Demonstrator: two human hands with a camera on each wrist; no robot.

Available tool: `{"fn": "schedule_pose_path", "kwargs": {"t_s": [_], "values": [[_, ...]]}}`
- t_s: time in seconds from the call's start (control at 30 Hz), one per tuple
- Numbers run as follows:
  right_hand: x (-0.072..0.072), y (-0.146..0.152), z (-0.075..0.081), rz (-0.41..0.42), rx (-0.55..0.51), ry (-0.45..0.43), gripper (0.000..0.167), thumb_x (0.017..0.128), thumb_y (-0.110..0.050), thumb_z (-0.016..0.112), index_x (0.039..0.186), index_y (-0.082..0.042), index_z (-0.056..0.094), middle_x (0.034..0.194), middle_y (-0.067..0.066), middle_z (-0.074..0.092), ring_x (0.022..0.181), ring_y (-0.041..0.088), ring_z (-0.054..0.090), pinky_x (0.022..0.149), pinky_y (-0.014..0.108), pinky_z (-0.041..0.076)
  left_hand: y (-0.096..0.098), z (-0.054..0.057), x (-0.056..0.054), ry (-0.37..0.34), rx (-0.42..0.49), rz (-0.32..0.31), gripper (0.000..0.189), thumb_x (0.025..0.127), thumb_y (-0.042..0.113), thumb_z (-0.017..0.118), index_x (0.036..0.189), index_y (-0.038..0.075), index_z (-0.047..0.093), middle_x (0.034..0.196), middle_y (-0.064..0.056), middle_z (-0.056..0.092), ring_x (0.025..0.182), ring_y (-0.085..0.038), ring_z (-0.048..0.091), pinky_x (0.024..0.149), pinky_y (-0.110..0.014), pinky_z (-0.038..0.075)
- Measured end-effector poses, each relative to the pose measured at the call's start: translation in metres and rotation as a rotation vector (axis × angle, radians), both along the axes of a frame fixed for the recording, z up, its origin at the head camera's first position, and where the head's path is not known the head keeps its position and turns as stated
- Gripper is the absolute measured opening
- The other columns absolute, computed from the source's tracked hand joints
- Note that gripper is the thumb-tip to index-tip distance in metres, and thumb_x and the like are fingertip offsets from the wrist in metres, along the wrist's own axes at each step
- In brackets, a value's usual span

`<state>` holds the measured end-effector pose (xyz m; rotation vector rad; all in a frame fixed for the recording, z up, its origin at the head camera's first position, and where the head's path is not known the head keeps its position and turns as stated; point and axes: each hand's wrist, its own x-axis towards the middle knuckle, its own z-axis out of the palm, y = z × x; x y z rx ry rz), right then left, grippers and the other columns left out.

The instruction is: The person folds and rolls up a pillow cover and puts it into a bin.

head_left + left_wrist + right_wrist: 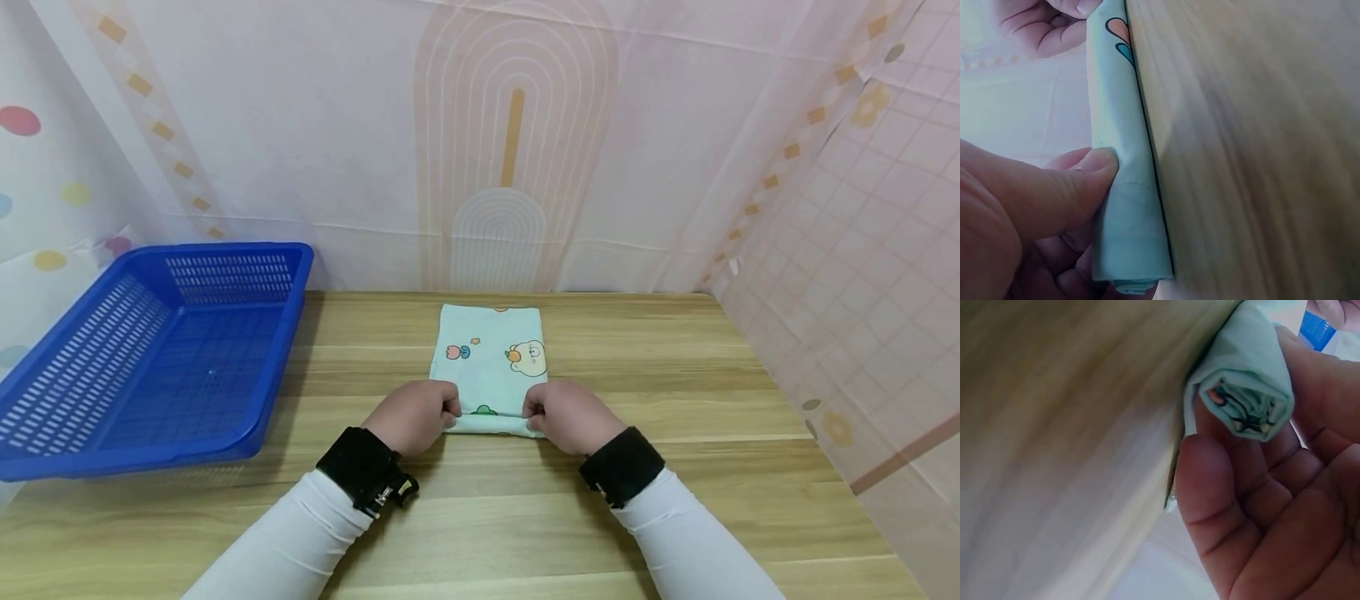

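A pale mint-green cloth [487, 358] with cartoon prints lies flat on the table, its near edge rolled into a tight tube. My left hand [416, 414] grips the left end of that roll [1125, 206], thumb on one side and curled fingers on the other. At the opposite end, my right hand [576, 414] holds the roll between thumb and fingers. The right wrist view looks into the spiral layers of the rolled end [1244, 409]. Part of each end is covered by the hands in the head view.
A blue plastic basket [258, 392] with slotted walls stands on the left of the wooden table [675, 367]. Behind the table hangs a pale patterned curtain [360, 150], with a pink grid-patterned sheet [885, 275] along the right side.
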<state>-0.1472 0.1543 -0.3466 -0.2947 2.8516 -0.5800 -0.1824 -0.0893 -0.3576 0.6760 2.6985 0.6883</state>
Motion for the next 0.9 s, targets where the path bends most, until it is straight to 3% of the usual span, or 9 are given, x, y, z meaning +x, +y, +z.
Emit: {"fn": "schedule_pose_path", "kwargs": {"t_s": [0.4, 0.67, 0.9], "values": [[0.003, -0.008, 0.001, 0.067, 0.119, 0.053, 0.010, 0.096, -0.005, 0.073, 0.091, -0.012, 0.077, 0.086, -0.001, 0.070, 0.077, 0.015, 0.056, 0.076, 0.033, 0.054, 0.004, 0.002, 0.000, 0.000, -0.034, 0.017, 0.012, 0.098, 0.009, 0.073, 0.088, 0.016, 0.072, 0.092, 0.003, 0.067, 0.083, -0.017, 0.059, 0.082, -0.036, 0.052], [0.004, -0.015, 0.002, 0.126, 0.185, 0.163, 0.015, 0.088, 0.007, 0.074, 0.088, -0.006, 0.080, 0.088, 0.008, 0.075, 0.079, 0.019, 0.060, 0.082, 0.037, 0.057, 0.011, 0.003, 0.007, 0.173, -0.130, -0.053, 0.017, 0.094, -0.001, 0.069, 0.094, 0.011, 0.081, 0.097, -0.003, 0.075, 0.085, -0.018, 0.066, 0.083, -0.038, 0.060], [0.008, -0.020, 0.000, 0.097, 0.185, 0.209, 0.021, 0.087, 0.009, 0.073, 0.086, -0.011, 0.079, 0.085, 0.003, 0.074, 0.074, 0.018, 0.057, 0.075, 0.035, 0.055, 0.013, 0.000, 0.015, 0.371, -0.171, -0.059, 0.031, 0.085, -0.010, 0.070, 0.085, 0.017, 0.083, 0.085, 0.003, 0.076, 0.068, -0.014, 0.057, 0.065, -0.033, 0.054]]}}
